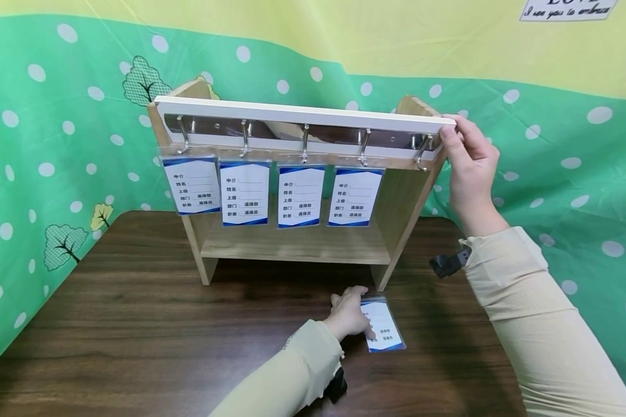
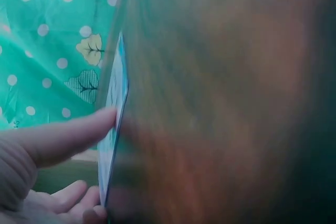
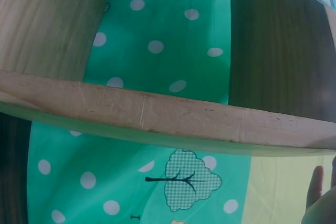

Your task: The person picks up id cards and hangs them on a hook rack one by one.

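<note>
My left hand [image 1: 348, 315] lies over the left side of a badge card [image 1: 383, 330] on the table, with its thumb touching the card. Thumb and fingers are spread apart along the card in the left wrist view, where the card [image 2: 113, 129] appears edge-on. My right hand [image 1: 472, 159] grips the right end of the white hook rail [image 1: 302, 113] atop a wooden stand [image 1: 297, 249]. Several clear-sleeved badge cards [image 1: 299, 197] with blue borders hang from the rail's metal hooks; the rightmost hook [image 1: 424, 152] bears none.
The stand, with its lower shelf and two side panels, is on a dark wood-grain table [image 1: 151, 336]. Behind it hangs a green and yellow curtain [image 1: 292, 69] with white dots. The stand's wooden edge [image 3: 168, 114] crosses the right wrist view.
</note>
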`<state>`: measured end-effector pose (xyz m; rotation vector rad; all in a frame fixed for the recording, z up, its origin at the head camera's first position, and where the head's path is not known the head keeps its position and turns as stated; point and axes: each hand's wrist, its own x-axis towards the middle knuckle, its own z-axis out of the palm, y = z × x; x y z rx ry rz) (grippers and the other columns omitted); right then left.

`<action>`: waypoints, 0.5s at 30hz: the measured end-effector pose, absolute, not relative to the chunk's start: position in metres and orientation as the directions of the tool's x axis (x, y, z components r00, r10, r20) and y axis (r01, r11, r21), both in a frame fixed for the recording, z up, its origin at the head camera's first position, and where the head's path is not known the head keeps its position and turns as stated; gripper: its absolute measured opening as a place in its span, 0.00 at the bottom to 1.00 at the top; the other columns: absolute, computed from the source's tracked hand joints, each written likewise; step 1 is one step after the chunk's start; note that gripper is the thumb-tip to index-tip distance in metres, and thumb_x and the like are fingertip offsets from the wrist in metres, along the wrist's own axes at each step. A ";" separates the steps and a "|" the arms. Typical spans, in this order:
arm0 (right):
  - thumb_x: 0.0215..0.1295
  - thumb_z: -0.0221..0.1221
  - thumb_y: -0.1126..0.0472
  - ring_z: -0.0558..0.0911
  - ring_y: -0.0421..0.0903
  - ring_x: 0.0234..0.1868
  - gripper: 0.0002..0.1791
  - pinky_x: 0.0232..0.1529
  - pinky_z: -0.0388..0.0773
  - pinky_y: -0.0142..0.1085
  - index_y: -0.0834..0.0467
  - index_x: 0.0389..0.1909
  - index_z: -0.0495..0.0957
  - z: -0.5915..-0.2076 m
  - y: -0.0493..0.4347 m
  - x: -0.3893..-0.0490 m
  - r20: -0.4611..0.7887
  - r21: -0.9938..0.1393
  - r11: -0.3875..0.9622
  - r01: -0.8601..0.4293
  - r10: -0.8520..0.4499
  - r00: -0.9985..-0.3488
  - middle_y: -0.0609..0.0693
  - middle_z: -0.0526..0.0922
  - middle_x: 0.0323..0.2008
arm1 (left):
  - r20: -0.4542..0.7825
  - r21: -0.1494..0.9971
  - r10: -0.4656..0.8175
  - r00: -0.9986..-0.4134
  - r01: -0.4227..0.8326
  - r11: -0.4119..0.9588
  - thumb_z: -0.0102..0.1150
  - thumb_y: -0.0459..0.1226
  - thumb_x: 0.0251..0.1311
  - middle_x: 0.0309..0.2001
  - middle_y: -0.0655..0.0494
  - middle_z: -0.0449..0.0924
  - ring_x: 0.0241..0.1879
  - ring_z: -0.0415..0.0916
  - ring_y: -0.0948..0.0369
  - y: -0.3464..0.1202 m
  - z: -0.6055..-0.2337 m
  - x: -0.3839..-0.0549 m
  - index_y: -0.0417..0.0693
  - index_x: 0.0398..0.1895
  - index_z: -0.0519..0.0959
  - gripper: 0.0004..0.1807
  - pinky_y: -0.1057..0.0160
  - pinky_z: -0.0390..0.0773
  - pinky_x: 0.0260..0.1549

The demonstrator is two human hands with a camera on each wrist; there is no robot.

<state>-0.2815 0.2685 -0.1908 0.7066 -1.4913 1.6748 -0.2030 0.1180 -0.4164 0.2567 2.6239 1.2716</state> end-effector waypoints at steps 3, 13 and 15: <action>0.67 0.59 0.68 0.78 0.42 0.42 0.11 0.48 0.71 0.31 0.64 0.47 0.85 -0.191 0.269 -0.281 0.816 -0.558 -0.004 -0.830 0.178 -0.549 0.46 0.88 0.39 | -0.124 0.765 0.269 -0.955 0.080 0.639 0.84 0.29 0.26 0.61 0.51 0.74 0.52 0.62 0.48 0.117 -0.414 -0.204 0.47 0.63 0.73 0.50 0.52 0.72 0.55; 0.67 0.60 0.67 0.79 0.43 0.43 0.12 0.50 0.72 0.32 0.65 0.49 0.84 -0.191 0.268 -0.280 0.819 -0.557 0.013 -0.831 0.173 -0.546 0.48 0.88 0.40 | -0.113 0.713 0.338 -0.934 0.160 0.682 0.83 0.31 0.30 0.47 0.55 0.79 0.49 0.69 0.55 0.114 -0.410 -0.208 0.46 0.53 0.75 0.39 0.59 0.61 0.52; 0.67 0.61 0.66 0.79 0.43 0.43 0.12 0.50 0.72 0.32 0.65 0.49 0.84 -0.190 0.268 -0.279 0.825 -0.551 0.035 -0.834 0.174 -0.538 0.48 0.88 0.41 | -0.109 0.699 0.354 -0.929 0.181 0.692 0.83 0.31 0.30 0.44 0.55 0.80 0.47 0.72 0.58 0.113 -0.410 -0.208 0.45 0.50 0.77 0.37 0.59 0.59 0.52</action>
